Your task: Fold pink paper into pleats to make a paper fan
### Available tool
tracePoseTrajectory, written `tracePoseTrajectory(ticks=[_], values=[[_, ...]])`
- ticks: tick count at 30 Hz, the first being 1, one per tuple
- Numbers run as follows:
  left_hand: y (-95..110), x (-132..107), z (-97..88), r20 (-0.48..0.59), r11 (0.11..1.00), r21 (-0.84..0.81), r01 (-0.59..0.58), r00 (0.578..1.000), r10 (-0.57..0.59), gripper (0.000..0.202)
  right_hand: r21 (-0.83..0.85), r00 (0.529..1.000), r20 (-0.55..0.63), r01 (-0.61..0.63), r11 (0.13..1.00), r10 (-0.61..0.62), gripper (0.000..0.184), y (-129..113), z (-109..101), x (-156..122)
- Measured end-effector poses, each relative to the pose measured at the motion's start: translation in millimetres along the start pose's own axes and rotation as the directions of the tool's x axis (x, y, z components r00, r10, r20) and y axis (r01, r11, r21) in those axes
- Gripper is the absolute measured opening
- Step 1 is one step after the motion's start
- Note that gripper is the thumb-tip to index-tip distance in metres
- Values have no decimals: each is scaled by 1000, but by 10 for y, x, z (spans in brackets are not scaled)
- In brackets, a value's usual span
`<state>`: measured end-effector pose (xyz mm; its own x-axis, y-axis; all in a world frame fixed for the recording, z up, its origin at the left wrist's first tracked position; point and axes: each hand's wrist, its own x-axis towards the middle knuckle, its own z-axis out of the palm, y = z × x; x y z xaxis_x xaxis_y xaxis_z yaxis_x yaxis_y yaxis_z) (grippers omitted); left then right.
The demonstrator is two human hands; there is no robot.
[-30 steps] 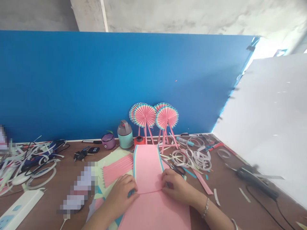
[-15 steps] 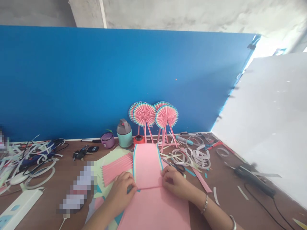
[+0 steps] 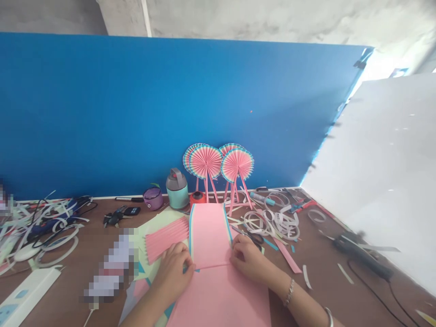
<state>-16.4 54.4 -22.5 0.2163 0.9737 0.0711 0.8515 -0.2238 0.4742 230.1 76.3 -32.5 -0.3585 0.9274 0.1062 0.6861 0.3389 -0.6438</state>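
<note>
From where I stand, the left hand has its thumb and fingertips brought together at the near left corner of a bordered pink sheet, in a light pinch on the paper. The right hand does likewise at the near right corner, fingers curled and thumb tucked in close, so each grip is closed on an edge. A bracelet circles the right wrist.

The bordered sheet runs away from the person between the two hands, with blue along both long sides and a cream line on the left. Its near edge meets a plain pink sheet, which lies on the table between the forearms.

Just beyond the left hand, a pleated pink piece rests on pale green paper. By the right hand are scissors, partly hidden, and then coiled white strips.

Farther back stand pink paper wheels on slim legs, with a mint flask and a purple pot to their left. Keys lie beyond those, and a white power strip sits near the left corner. A blue partition closes off the back.
</note>
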Motion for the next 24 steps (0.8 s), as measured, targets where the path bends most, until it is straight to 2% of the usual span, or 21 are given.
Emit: tracePoseTrajectory(ticks=[4,16,20,24], values=[[9,1,-5,15,1000,12,11,1000,-11,15,-7,1000,-6,3,1000,-3,21,-6,-8,5],[47,-8,30,-29,997,71,29,999,-27,14,-75,1000,4,23,997,-23,21,-25,1,5],[47,-58,48,-49,993,35,-115,992,117,40,-185,999,-8,37,982,-39,15,-70,-21,-13],[78,-83,53,-21,937,106,-334,941,338,56,-253,989,28,149,956,-147,34,-108,-13,-50]])
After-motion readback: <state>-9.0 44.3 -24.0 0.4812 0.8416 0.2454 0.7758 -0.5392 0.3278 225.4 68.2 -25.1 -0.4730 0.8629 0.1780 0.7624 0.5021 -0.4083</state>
